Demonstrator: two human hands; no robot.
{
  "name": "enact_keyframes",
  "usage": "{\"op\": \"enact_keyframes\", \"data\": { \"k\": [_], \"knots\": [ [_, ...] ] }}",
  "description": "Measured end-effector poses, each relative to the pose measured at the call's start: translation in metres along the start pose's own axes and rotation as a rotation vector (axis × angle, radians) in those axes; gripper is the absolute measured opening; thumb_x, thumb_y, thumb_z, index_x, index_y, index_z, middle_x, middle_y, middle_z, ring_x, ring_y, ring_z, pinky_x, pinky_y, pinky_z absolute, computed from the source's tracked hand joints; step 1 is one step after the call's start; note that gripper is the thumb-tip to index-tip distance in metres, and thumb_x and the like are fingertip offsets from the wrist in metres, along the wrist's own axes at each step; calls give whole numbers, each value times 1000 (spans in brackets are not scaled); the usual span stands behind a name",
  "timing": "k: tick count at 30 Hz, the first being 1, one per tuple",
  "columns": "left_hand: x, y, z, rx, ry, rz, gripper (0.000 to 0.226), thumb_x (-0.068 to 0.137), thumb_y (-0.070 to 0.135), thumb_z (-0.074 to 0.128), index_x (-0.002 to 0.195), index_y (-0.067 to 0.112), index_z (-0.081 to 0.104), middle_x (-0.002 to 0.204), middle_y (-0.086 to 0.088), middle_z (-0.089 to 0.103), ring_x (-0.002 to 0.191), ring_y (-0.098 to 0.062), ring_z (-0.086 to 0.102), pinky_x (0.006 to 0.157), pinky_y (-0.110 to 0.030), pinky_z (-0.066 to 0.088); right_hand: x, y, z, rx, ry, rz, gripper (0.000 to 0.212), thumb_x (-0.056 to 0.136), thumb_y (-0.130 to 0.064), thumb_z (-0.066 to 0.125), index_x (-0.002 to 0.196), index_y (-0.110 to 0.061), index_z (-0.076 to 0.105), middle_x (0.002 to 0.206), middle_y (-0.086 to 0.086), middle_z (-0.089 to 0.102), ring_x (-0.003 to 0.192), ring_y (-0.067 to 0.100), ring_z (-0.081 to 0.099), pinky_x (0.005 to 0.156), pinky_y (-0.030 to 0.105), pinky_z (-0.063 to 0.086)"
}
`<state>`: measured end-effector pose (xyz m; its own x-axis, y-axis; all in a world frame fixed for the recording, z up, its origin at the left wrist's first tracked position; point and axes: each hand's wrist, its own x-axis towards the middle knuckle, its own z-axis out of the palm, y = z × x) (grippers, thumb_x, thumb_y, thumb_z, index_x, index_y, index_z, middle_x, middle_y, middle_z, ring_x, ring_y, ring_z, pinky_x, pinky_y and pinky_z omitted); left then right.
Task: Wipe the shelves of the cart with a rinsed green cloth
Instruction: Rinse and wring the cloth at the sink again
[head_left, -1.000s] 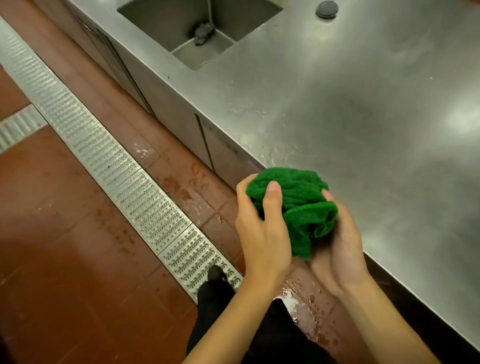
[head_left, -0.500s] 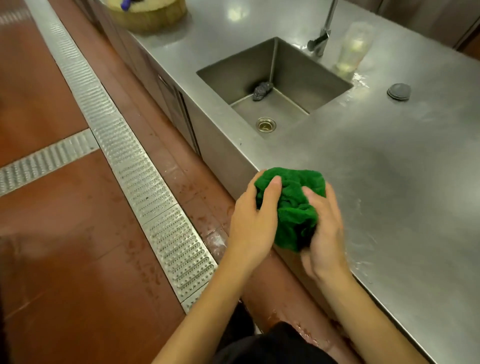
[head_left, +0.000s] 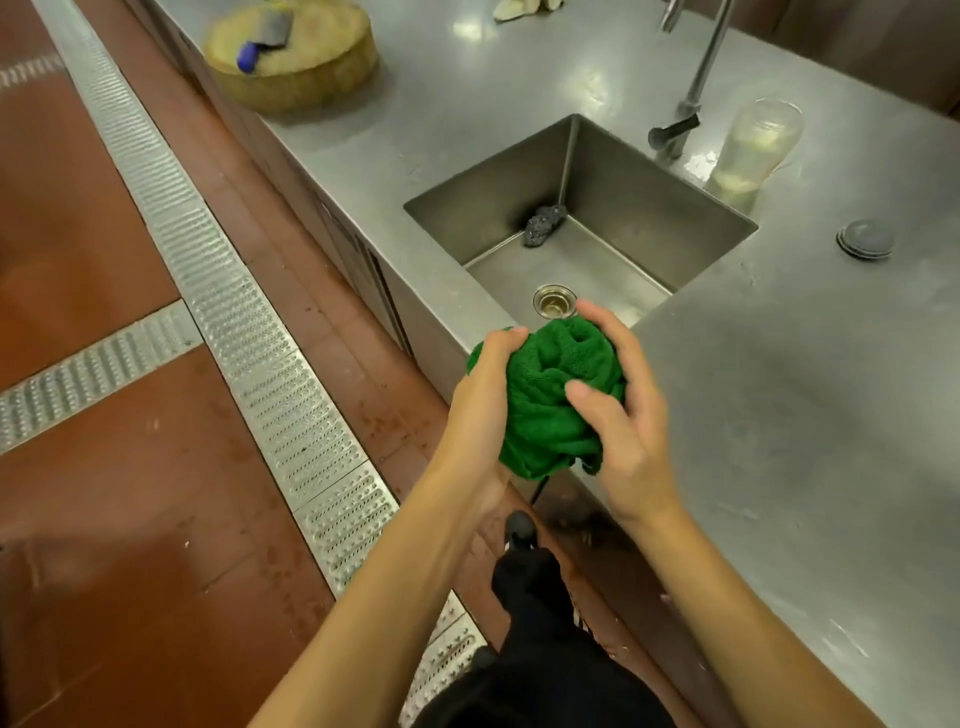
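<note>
A bunched-up green cloth (head_left: 550, 400) is held between both my hands, just in front of the near edge of the steel sink (head_left: 644, 218). My left hand (head_left: 480, 400) grips its left side with fingers curled over the top. My right hand (head_left: 623, 410) wraps around its right side, thumb pressed on the front. The cart is not in view.
A steel counter (head_left: 805, 415) runs along the right. In the sink lie a grey scouring pad (head_left: 543, 224) and a drain (head_left: 554, 300). A tap (head_left: 680, 124), plastic cup (head_left: 756, 150), round wooden block (head_left: 293, 57) with a cleaver (head_left: 265, 36), and metal floor grate (head_left: 244, 322) surround it.
The view has moved along the counter toward the sink, which now lies just beyond my hands. Both hands keep hold of the cloth; my right hand has shifted round to its front.
</note>
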<state>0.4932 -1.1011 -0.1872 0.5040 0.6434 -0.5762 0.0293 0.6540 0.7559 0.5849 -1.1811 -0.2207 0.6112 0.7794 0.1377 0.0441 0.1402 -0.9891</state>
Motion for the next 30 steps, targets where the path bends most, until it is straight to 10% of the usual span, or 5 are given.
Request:
{"op": "enact_keyframes", "data": {
  "k": [14,17,22,26,30],
  "knots": [
    [172,108,88,319,-7,140,9,85,18,61,78,15,67,74,-7,67,69,-23,68,63,-37,58,218,6,-30,59,202,351,26,85,-50,60,100,-35,75,94,-15,73,91,5,70,82,31,56],
    [199,123,109,317,-26,160,31,81,41,58,92,16,73,90,-5,75,85,-22,73,72,-38,60,248,5,-25,57,243,294,14,91,-41,65,100,-34,72,92,-14,73,85,1,70,70,20,54],
    [248,141,133,290,6,265,92,67,81,57,129,12,61,106,-9,74,95,-22,74,85,-40,61,294,12,-16,69,229,202,38,81,-55,62,99,-23,69,105,9,69,100,23,68,91,49,56],
    [284,161,138,178,-118,232,54,73,79,64,95,31,76,89,4,72,92,-12,72,87,-35,54,322,11,-8,3,293,137,45,71,-65,67,100,-30,65,113,5,61,101,13,66,92,42,56],
    [305,179,140,116,-173,113,80,51,79,80,99,16,71,91,-6,68,95,-23,72,96,-47,57,346,8,-2,-236,393,49,55,67,-72,63,98,-27,65,105,-2,56,99,8,61,87,30,54]
  ]
}}
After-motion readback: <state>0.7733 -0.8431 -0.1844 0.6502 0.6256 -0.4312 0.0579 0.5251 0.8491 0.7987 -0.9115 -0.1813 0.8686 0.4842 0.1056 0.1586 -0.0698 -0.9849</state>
